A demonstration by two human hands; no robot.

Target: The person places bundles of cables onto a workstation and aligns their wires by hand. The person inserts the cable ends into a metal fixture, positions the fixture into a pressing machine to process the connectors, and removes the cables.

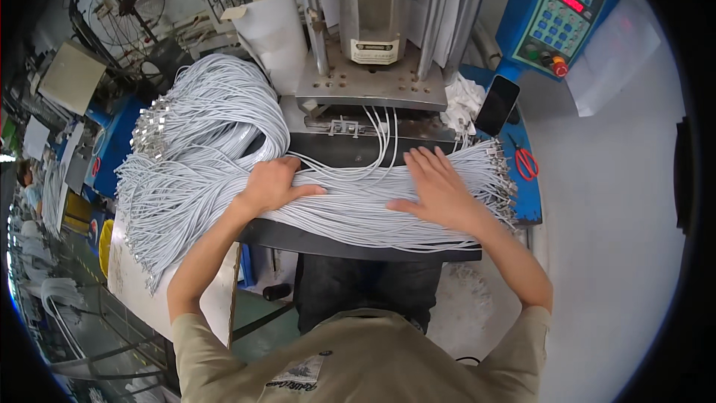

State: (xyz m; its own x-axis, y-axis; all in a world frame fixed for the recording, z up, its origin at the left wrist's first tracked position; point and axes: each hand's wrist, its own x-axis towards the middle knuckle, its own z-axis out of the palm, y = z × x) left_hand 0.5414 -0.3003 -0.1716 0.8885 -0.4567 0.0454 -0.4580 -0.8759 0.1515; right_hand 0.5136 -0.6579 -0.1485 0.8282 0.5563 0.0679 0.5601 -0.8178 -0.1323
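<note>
A wide bundle of thin light-grey cables stretches left to right over a black work surface. On its left part rests my left hand, thumb pointing right and the other fingers partly hidden over the far side. My right hand lies flat on the right part, fingers spread. Small metal connectors crowd the bundle's right end. Beyond my left hand a thick looped coil of the same cable is heaped up, with connectors along its left side. A few strands run up to the machine's metal plate.
A press machine stands straight ahead, a small clamp fixture below it. At the right are a phone, red-handled scissors on a blue surface, crumpled white material and a blue control box.
</note>
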